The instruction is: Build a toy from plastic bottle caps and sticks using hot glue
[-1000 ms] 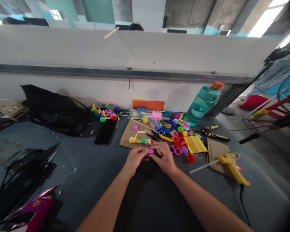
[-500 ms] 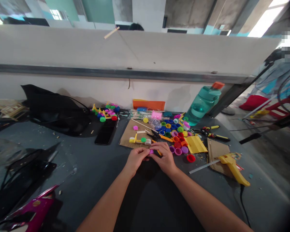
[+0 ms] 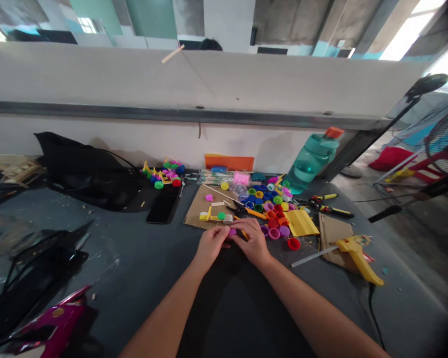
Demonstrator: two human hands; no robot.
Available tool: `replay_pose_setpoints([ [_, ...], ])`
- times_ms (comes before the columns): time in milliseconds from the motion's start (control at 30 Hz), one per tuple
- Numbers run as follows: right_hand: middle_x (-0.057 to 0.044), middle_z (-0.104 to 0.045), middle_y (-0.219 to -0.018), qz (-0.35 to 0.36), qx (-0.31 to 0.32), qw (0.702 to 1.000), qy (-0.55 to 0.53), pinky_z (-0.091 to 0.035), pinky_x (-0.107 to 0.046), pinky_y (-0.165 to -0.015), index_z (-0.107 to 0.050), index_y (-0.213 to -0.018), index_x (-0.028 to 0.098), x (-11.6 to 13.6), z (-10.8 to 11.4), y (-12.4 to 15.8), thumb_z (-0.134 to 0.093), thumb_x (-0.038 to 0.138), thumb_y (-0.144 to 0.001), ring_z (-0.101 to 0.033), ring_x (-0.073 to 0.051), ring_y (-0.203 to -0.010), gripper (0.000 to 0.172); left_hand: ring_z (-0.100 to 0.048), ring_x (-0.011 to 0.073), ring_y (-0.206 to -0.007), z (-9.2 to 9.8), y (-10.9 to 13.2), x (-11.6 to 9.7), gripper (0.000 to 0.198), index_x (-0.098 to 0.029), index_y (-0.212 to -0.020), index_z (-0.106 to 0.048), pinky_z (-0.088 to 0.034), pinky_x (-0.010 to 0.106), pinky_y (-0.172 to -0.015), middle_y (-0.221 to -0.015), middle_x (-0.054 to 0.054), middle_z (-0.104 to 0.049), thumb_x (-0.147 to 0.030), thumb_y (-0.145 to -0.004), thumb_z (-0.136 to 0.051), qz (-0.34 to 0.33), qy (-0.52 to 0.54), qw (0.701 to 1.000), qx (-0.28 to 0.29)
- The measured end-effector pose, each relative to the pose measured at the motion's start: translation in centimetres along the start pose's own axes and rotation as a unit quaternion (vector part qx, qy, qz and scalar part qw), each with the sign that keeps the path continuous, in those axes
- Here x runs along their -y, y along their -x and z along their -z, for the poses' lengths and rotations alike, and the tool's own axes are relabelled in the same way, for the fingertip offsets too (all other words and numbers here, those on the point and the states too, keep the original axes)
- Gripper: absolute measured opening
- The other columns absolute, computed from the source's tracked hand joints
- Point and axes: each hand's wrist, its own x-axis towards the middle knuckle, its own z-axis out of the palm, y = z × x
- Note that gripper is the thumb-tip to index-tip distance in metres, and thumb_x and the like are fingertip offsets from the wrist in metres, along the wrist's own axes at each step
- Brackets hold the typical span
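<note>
A small purple piece (image 3: 232,231), partly hidden by the fingers, is held below the centre of the frame. It is pinched by the left hand (image 3: 212,243) and the right hand (image 3: 254,242), both nearly closed around it. Just above them, a brown cardboard sheet (image 3: 194,213) is seen on the dark bench (image 3: 145,283), with a green cap (image 3: 221,216) on it. Coloured caps (image 3: 273,223) are heaped to the right of centre. A yellow glue gun (image 3: 358,256) is laid at lower right; a black phone (image 3: 161,210) is placed left of centre.
</note>
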Motion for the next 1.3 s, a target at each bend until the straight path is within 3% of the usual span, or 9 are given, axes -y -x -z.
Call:
replay_pose_setpoints([
  [233,-0.005,-0.067,-0.09,-0.008,-0.076,0.997,0.023,-0.044,-0.04,-0.085,-0.066,-0.091,0.024,-0.3,0.0,0.1,-0.065,0.027,-0.077,-0.058,-0.022,-0.091,0.014,-0.059,0.0185,-0.067,-0.3,-0.2,0.9,0.038,-0.015,-0.08,-0.066,-0.051,0.027,-0.053,-0.073,0.005,-0.065,-0.052,-0.073,-0.056,-0.075,-0.049,0.994,-0.055],
  [400,-0.005,-0.066,-0.09,-0.008,-0.117,0.993,0.024,-0.044,-0.039,-0.084,-0.064,-0.093,0.023,-0.4,-0.1,0.1,-0.059,0.026,-0.082,-0.057,-0.021,-0.09,0.013,-0.059,0.0183,-0.061,-0.9,0.1,1.3,0.034,-0.018,-0.076,-0.066,-0.046,0.026,-0.053,-0.068,0.004,-0.065,-0.049,-0.077,-0.051,-0.12,-0.163,0.977,-0.073],
  [500,-0.006,-0.065,-0.091,-0.024,-0.134,0.991,0.014,-0.047,-0.036,-0.08,-0.064,-0.095,0.022,-0.7,-0.1,-0.1,-0.058,0.027,-0.082,-0.057,-0.02,-0.089,0.015,-0.058,0.0182,-0.056,-1.1,0.1,1.1,0.03,-0.02,-0.073,-0.065,-0.042,0.026,-0.054,-0.065,0.004,-0.065,-0.044,-0.079,-0.048,-0.12,-0.237,0.96,-0.087],
  [633,-0.006,-0.065,-0.092,-0.041,-0.104,0.994,-0.018,-0.05,-0.029,-0.068,-0.065,-0.095,0.022,-1.0,1.0,-0.8,-0.06,0.028,-0.08,-0.058,-0.019,-0.084,0.018,-0.058,0.0185,-0.057,-1.6,0.0,0.2,0.025,-0.02,-0.069,-0.063,-0.038,0.026,-0.057,-0.061,0.005,-0.063,-0.038,-0.079,-0.05,-0.093,-0.303,0.941,-0.115],
  [800,-0.005,-0.066,-0.088,-0.044,-0.114,0.992,-0.028,-0.05,-0.027,-0.068,-0.067,-0.093,0.022,-1.9,3.1,-1.7,-0.061,0.027,-0.078,-0.06,-0.017,-0.078,0.017,-0.057,0.0184,-0.065,-4.5,-0.4,-0.5,0.027,-0.02,-0.071,-0.06,-0.036,0.025,-0.06,-0.067,0.005,-0.063,-0.038,-0.083,-0.045,-0.175,-0.293,0.927,-0.153],
  [1000,-0.004,-0.068,-0.088,-0.086,-0.204,0.969,-0.105,-0.051,-0.028,-0.07,-0.065,-0.095,0.019,-3.6,2.4,-1.7,-0.058,0.029,-0.08,-0.063,-0.017,-0.078,0.02,-0.05,0.0171,-0.059,-7.9,-2.1,0.6,0.032,-0.02,-0.068,-0.056,-0.036,0.026,-0.059,-0.06,0.002,-0.055,-0.043,-0.085,-0.041,-0.31,-0.243,0.904,-0.167],
  [1067,-0.004,-0.068,-0.09,-0.089,-0.208,0.966,-0.127,-0.051,-0.028,-0.072,-0.065,-0.095,0.019,-3.7,2.3,-1.6,-0.058,0.028,-0.08,-0.063,-0.017,-0.08,0.019,-0.048,0.0155,-0.054,-7.8,-2.8,1.2,0.035,-0.019,-0.065,-0.054,-0.035,0.025,-0.053,-0.056,0.0,-0.052,-0.047,-0.084,-0.044,-0.3,-0.214,0.918,-0.149],
  [1200,-0.004,-0.068,-0.091,-0.078,-0.177,0.974,-0.12,-0.051,-0.028,-0.074,-0.066,-0.096,0.022,-3.2,2.3,-1.3,-0.06,0.024,-0.079,-0.063,-0.018,-0.083,0.018,-0.037,0.0113,-0.034,-6.9,-3.5,1.7,0.041,-0.018,-0.065,-0.054,-0.026,0.022,-0.037,-0.04,-0.005,-0.042,-0.058,-0.077,-0.05,-0.177,-0.1,0.974,-0.099],
  [1300,-0.004,-0.067,-0.093,-0.068,-0.159,0.979,-0.107,-0.05,-0.03,-0.078,-0.066,-0.097,0.024,-2.8,2.0,-1.2,-0.059,0.022,-0.08,-0.062,-0.018,-0.087,0.019,-0.04,0.0103,-0.035,-6.8,-3.6,1.7,0.041,-0.017,-0.067,-0.056,-0.028,0.021,-0.034,-0.042,-0.005,-0.044,-0.058,-0.072,-0.057,-0.129,0.012,0.987,-0.094],
])
